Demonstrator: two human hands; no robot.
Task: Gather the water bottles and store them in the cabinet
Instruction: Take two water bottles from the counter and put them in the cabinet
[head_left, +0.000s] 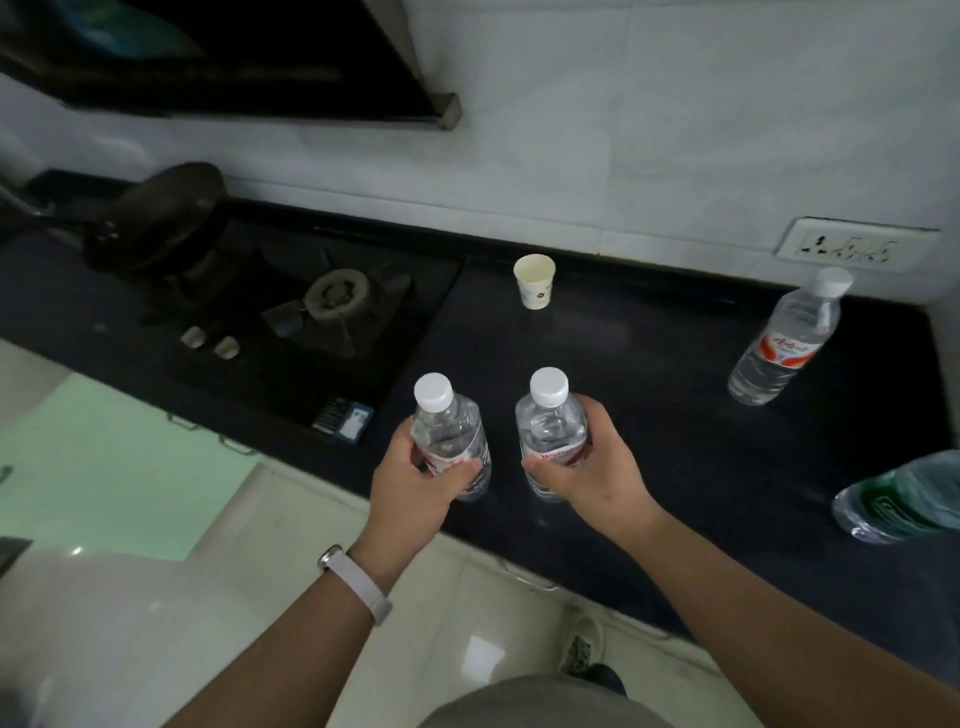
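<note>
My left hand (410, 486) grips a clear water bottle (448, 426) with a white cap and a red label, upright near the front edge of the black counter (675, 441). My right hand (597, 462) grips a second, matching water bottle (550, 421) just to its right. A third water bottle (789, 338) with a red label stands by itself at the back right of the counter. At the right edge, a larger clear bottle with a green label (898, 499) is partly cut off by the frame. No cabinet interior is visible.
A paper cup (534, 280) stands near the back wall. A gas hob (332, 306) with a dark pan (156, 223) fills the counter's left part, with a small dark box (344, 418) at its front. A wall socket (852, 249) is at the right.
</note>
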